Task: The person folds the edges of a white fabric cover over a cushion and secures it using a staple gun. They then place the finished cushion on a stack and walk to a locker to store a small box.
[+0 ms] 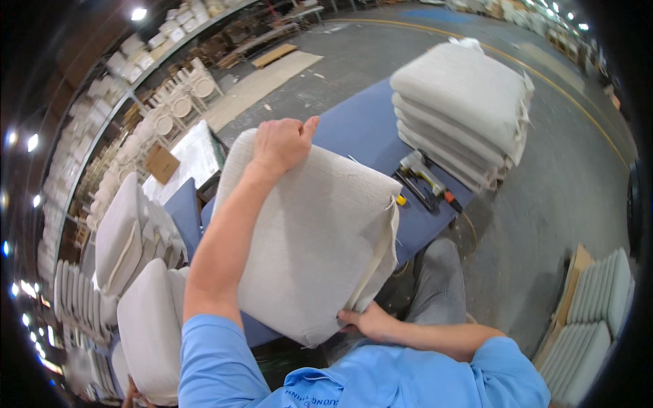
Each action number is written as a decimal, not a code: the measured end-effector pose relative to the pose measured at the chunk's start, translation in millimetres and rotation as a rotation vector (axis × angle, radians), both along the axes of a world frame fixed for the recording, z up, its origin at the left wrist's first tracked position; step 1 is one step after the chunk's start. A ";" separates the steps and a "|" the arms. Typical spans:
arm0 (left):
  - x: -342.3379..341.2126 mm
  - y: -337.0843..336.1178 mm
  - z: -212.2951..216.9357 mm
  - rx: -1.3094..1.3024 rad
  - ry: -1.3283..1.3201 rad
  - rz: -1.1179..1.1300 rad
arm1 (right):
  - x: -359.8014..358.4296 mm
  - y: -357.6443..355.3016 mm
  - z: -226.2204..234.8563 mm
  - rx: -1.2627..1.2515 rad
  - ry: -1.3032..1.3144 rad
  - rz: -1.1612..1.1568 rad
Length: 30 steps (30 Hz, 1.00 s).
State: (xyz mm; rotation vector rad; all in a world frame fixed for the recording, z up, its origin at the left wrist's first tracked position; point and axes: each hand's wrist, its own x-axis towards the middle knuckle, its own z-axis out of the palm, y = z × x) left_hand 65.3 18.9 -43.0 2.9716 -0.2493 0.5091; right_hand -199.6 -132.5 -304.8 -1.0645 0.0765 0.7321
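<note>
A light grey fabric seat cushion [306,238] is held tilted in front of me, above the blue work table [354,126]. My left hand [282,144] is closed over its far edge, the thumb sticking out and the fingertips partly hidden. At the near right edge, my right hand [371,321] grips the cushion beside a loose cream fabric strip [374,262], its fingers partly out of sight underneath. A pneumatic staple gun [425,178] lies on the table to the right of the cushion.
Similar cushions form a stack [462,102] at the table's far right. More cushions [146,238] stand at left, where a person [78,367] is partly visible. Stacked grey pads [588,326] are at lower right. Wooden chair frames [180,105] line the left background.
</note>
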 end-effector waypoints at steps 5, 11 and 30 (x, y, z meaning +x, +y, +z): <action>-10.9 62.4 -93.7 -0.064 -0.060 -0.169 | 15.7 -31.5 -40.4 -0.137 0.299 0.197; -159.8 176.3 -200.5 -0.547 -0.120 0.314 | 76.9 -125.4 -43.3 -0.630 -0.269 -0.129; -349.8 79.2 -285.3 -2.049 0.202 0.577 | 335.4 -62.1 -4.8 -1.389 -1.159 0.115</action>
